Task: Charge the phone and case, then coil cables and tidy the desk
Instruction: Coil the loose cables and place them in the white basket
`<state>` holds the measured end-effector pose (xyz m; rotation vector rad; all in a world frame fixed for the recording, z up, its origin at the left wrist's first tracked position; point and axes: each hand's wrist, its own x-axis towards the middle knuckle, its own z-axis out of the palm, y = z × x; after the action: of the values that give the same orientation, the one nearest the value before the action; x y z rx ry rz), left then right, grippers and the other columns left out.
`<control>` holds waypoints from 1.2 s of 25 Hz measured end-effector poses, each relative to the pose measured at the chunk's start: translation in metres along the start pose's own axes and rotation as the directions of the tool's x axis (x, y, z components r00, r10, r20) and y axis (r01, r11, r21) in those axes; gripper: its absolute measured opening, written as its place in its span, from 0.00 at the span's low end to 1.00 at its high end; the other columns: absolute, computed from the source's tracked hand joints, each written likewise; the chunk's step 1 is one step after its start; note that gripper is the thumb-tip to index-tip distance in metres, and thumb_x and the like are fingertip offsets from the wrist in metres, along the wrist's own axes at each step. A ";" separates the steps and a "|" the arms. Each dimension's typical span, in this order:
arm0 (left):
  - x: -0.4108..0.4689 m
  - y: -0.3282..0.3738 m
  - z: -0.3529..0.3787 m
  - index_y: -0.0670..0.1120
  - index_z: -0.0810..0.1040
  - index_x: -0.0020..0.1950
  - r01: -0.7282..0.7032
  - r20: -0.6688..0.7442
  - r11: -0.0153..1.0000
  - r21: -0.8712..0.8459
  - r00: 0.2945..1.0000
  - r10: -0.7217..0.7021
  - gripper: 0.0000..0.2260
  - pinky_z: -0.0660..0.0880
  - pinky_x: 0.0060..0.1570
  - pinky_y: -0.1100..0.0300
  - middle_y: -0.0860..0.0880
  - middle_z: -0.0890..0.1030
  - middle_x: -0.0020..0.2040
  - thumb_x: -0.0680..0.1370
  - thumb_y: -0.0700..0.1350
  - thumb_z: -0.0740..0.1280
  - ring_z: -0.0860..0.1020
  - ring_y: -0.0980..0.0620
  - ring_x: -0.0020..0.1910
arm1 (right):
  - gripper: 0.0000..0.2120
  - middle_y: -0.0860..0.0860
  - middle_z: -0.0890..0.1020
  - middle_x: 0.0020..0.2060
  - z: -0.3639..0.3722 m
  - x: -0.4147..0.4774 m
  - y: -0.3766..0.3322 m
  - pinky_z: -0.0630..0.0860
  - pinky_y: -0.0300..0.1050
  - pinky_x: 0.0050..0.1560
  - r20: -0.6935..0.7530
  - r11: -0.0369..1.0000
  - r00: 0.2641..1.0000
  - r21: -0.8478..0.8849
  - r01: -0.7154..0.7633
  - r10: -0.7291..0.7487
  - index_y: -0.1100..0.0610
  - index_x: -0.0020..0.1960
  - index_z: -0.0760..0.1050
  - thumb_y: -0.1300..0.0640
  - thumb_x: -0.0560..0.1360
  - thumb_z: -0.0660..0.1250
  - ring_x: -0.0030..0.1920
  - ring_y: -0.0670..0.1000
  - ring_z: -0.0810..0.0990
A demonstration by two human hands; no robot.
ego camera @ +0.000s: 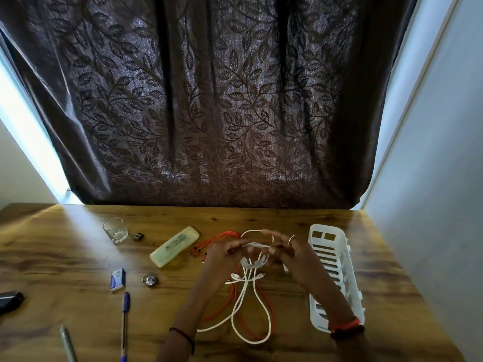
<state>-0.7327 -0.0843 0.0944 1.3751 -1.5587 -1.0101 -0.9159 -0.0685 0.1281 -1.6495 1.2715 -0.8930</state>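
At the far left edge of the frame lies a dark object, cut off by the border; whether it is the phone or the case cannot be told, and no charger shows anywhere. To its right on the wooden desk lie a silver pen and a blue pen, with a small blue and white box above them and a glass further up. Next come a small round metal thing and a pale green case, all well apart from each other.

In the middle the left hand and the right hand are close together above the desk, both closed on the white cable. The left hand's fingers curl round a few small loops. The right hand seems to pinch the top loop, though blur hides the exact grip. Most of this cable hangs down and trails in long loose bends across the lower middle of the frame. Under it runs the orange cable, uncoiled, its plugs fanned out beside the green case.

At the right stands a white slotted basket; no cable shows in it.

My judgement: the coiling of the first cable is only begun. The orange cable and the tidying of the small things are left, and the charging step cannot be confirmed.
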 end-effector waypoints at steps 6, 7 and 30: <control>-0.001 0.000 0.009 0.48 0.83 0.53 0.012 -0.020 1.000 0.024 1.000 -0.011 0.08 0.75 0.42 0.60 0.50 0.85 0.43 0.76 0.44 0.68 0.82 0.52 0.41 | 0.06 0.48 0.76 0.48 0.010 0.008 0.018 0.64 0.22 0.43 -0.338 0.847 0.915 -0.531 0.007 -0.219 0.57 0.50 0.82 0.59 0.74 0.68 0.46 0.41 0.72; -0.002 0.002 0.010 0.51 0.83 0.50 0.007 -0.036 1.000 0.000 0.999 -0.007 0.06 0.75 0.44 0.63 0.51 0.85 0.42 0.76 0.44 0.68 0.82 0.55 0.43 | 0.06 0.48 0.78 0.45 0.015 0.009 0.018 0.68 0.25 0.45 -0.351 0.823 0.900 -0.568 0.014 -0.257 0.58 0.47 0.82 0.62 0.71 0.72 0.44 0.44 0.76; 0.000 -0.010 0.028 0.41 0.77 0.61 -0.011 -0.191 0.966 0.258 0.980 0.062 0.13 0.75 0.51 0.57 0.45 0.81 0.54 0.80 0.41 0.57 0.80 0.48 0.51 | 0.03 0.38 0.80 0.27 0.034 0.009 0.004 0.73 0.27 0.32 -0.245 0.990 0.961 0.088 -0.108 0.126 0.49 0.41 0.82 0.57 0.70 0.72 0.33 0.35 0.80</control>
<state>-0.7553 -0.0835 0.0747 1.5650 -1.5975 -0.6420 -0.8846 -0.0715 0.1121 -1.4206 1.4719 -1.0871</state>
